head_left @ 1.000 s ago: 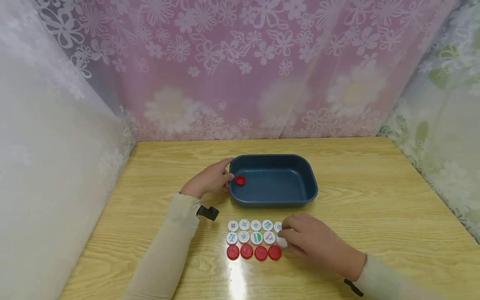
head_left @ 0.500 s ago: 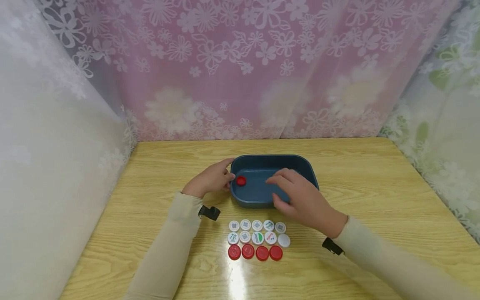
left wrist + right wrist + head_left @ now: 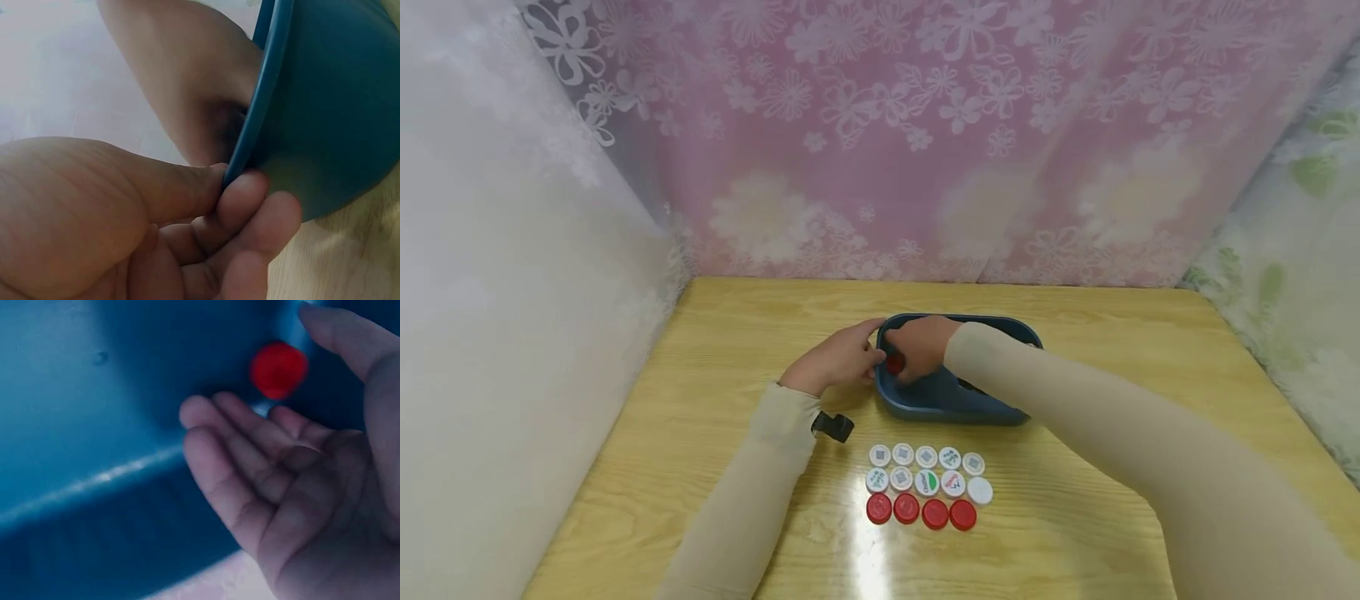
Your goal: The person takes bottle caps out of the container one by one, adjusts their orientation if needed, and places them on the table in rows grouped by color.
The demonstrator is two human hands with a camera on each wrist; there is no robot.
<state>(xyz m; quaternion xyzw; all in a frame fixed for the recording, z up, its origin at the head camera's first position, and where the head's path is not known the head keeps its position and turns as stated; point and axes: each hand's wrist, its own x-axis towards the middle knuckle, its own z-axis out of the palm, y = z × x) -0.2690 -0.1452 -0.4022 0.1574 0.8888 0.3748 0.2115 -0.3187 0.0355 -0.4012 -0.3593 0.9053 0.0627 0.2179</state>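
A dark blue basin [image 3: 940, 414] stands on the wooden table. My left hand [image 3: 838, 360] pinches its left rim between thumb and fingers; the left wrist view shows the basin wall [image 3: 331, 106] running between them. Inside the basin, at its left end, lies a red bottle cap [image 3: 279, 370]. My right hand [image 3: 921, 343] has reached into the basin beside that cap. In the right wrist view the fingers [image 3: 219, 481] and thumb are spread around the cap, apart from it.
In front of the basin are two rows of white bottle caps [image 3: 927, 482], some with printed marks. Nearer still is a row of red bottle caps [image 3: 935, 513]. A pink flowered curtain [image 3: 925, 208] hangs behind the table, and pale curtains [image 3: 520, 333] flank it.
My right hand has moved from the rows of caps into the basin and across to its left end. My left hand stays on the rim. The head view has shifted slightly.
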